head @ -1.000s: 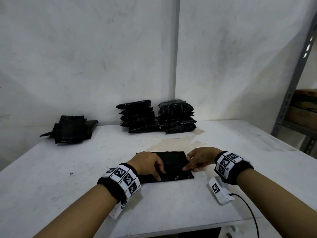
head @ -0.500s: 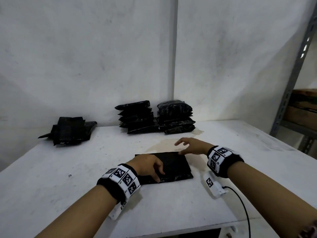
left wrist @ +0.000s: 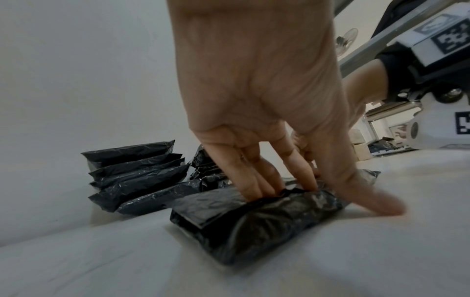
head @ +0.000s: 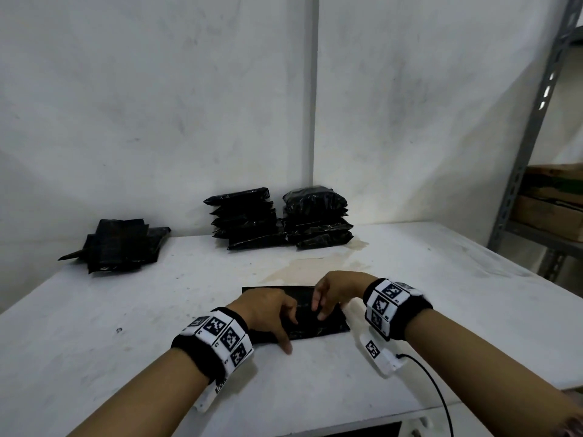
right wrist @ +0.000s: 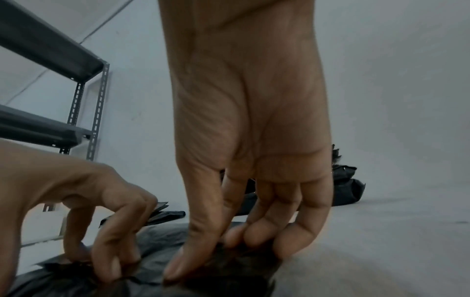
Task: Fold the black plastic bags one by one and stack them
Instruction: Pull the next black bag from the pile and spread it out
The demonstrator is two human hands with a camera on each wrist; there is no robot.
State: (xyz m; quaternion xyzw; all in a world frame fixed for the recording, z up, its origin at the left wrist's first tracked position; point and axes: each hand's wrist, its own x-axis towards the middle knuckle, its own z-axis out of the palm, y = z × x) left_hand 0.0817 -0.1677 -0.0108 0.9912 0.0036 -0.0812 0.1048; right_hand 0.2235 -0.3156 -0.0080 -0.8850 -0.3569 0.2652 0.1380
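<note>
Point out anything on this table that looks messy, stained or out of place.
A brownish stain marks the white table just ahead of the bag being folded. The loose pile of black bags at the far left is askew, corners jutting out, unlike the two neat stacks of folded bags by the wall.

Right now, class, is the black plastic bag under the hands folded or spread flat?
Folded: the black plastic bag shows doubled layers, with both hands' fingers pressing its crease.
</note>
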